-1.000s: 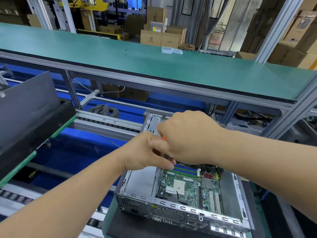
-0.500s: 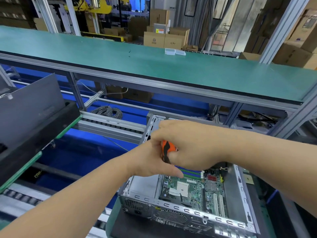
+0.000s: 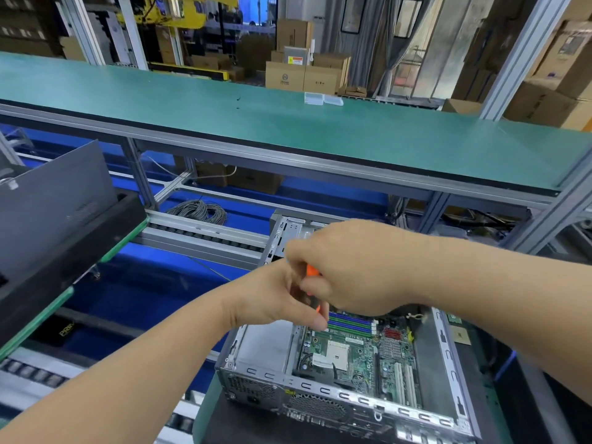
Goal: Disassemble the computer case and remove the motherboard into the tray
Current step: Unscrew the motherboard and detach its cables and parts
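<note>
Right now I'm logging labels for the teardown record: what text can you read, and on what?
"PRR", partly cut off, yellow letters on the dark rail at lower left.
Cardboard box logo and print: too small.
Red-and-white sticker: blurred.
Motherboard markings: too small.

Motherboard sitting in computer case; both hands hovering over it; cable coil lying behind-left.

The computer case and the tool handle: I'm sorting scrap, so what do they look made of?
The computer case looks like bare sheet steel with a dull grey finish: thin folded edges, stamped slots and punched vent holes. The tool handle, gripped between both hands, looks like smooth orange plastic or rubber; too little of it shows to say which.
</note>
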